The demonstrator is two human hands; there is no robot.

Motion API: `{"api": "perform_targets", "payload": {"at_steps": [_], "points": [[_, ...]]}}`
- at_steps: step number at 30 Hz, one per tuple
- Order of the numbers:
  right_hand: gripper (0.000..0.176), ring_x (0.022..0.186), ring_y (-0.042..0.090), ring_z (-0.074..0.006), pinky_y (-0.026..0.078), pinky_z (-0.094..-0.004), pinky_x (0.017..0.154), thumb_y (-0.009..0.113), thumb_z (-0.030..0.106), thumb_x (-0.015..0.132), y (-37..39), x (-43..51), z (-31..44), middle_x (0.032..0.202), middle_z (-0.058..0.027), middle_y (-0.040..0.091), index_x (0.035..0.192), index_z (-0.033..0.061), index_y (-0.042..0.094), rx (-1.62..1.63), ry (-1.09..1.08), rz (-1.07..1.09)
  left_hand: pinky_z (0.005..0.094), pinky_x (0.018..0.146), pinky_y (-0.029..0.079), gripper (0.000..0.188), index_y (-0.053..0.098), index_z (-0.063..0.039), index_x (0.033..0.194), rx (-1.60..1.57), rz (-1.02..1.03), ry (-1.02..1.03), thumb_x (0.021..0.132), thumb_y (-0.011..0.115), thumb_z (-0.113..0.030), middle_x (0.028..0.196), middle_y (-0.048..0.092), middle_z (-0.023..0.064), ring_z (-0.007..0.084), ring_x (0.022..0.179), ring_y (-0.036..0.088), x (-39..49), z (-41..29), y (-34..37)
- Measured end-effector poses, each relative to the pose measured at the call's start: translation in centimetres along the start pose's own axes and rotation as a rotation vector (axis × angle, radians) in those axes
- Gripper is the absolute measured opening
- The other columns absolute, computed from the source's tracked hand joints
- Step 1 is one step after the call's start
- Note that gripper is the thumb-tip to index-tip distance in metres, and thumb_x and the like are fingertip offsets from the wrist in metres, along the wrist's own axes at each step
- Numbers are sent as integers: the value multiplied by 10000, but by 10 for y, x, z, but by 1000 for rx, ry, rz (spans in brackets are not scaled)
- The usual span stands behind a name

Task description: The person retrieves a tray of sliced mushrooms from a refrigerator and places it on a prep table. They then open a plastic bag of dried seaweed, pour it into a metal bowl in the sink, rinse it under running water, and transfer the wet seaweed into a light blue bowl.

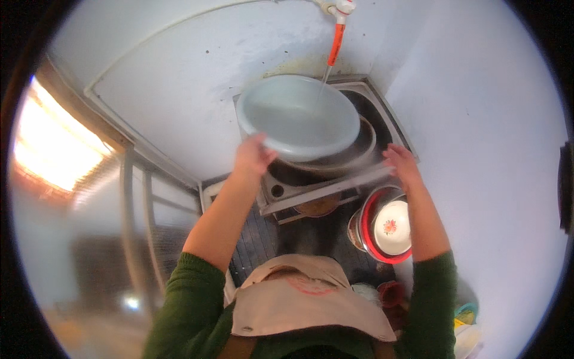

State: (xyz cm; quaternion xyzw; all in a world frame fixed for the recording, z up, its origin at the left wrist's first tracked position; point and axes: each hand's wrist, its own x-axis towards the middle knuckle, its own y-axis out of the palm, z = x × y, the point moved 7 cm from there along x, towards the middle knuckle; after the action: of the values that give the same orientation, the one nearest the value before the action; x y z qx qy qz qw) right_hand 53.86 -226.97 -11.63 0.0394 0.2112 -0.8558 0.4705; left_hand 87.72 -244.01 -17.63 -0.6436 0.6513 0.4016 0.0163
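Observation:
A large pale plastic basin (298,114) sits tilted over a metal sink (309,183), on or above a round metal vessel (370,139). Water runs into it from an orange hose (336,45) fixed to a white tap (343,10). At the basin's near left rim is my left hand (254,155), fingers spread; whether it grips the rim is unclear. My right hand (399,160) hovers near the sink's right front edge, apart from the basin, its fingers apart and nothing visible in them.
Stacked basins, one with a red rim (368,235), stand below the sink at right, under a white flower-patterned bowl (392,227). White walls (475,157) rise behind and at right. A metal frame (128,193) stands at left. A red container (390,294) is low at right.

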Motion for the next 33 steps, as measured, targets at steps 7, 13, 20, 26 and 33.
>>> {"api": "perform_targets", "payload": {"at_steps": [7, 13, 20, 26, 33], "points": [[503, 886, 558, -268, 421, -387, 819, 623, 232, 782, 28, 130, -3, 1098, -155, 533, 1186, -1, 434, 168, 205, -168, 388, 753, 480, 271, 476, -60, 1056, -30, 119, -163, 820, 557, -167, 880, 548, 74, 214, 749, 570, 14, 24, 32], [513, 954, 546, -316, 432, -391, 807, 624, 98, 688, 50, 176, 63, 1049, -209, 554, 1145, -54, 448, -68, -162, 10, 402, 889, 397, 409, 392, -12, 1188, -142, -77, -230, 829, 527, -155, 1069, 490, 145, 272, 961, 512, 64, 49, 25], [481, 953, 547, -316, 419, -372, 830, 585, 74, 700, -9, 172, 36, 1038, -213, 555, 1150, -44, 461, -200, -333, -180, 474, 918, 375, 507, 400, 41, 1209, 270, -191, 28, 734, 575, 38, 1155, 488, 222, 352, 1067, 482, 133, 82, 56], [439, 920, 549, -271, 432, -362, 803, 528, -8, 722, -21, 245, -16, 1029, -174, 558, 1155, -30, 459, 347, -122, -99, 464, 843, 435, 435, 437, 49, 1153, 618, -229, 338, 746, 586, 8, 1104, 526, 216, 332, 961, 544, 151, 41, 106], [417, 906, 560, -268, 446, -359, 791, 526, -17, 723, 60, 238, -25, 1035, -178, 549, 1136, -32, 466, 218, -61, 111, 438, 839, 457, 445, 411, 27, 1179, 368, -335, 319, 761, 562, 27, 1074, 539, 197, 316, 962, 545, 95, 10, 39]]}}
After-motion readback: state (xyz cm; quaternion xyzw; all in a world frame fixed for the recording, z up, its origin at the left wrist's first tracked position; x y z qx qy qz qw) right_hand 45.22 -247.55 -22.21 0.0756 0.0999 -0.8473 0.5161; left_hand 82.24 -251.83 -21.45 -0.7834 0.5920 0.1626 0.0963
